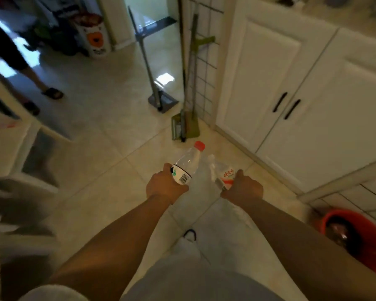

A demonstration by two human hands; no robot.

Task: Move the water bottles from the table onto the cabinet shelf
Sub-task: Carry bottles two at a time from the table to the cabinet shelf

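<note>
My left hand (164,186) grips the lower body of a clear water bottle with a red cap (188,162); it tilts forward and to the right over the tiled floor. My right hand (243,187) grips a second clear bottle with a red and white label (223,173), its neck leaning to the left toward the first one. Both bottles are held out in front of me at about waist height. To the right stands a white cabinet (291,94) with its two doors closed and black handles (285,105).
A green mop (186,127) and a grey dustpan (163,101) lean by the wall corner ahead. A red bucket (345,231) sits on the floor at the right. Another person's legs in dark slippers (52,93) stand at far left. White furniture (20,159) lines the left side.
</note>
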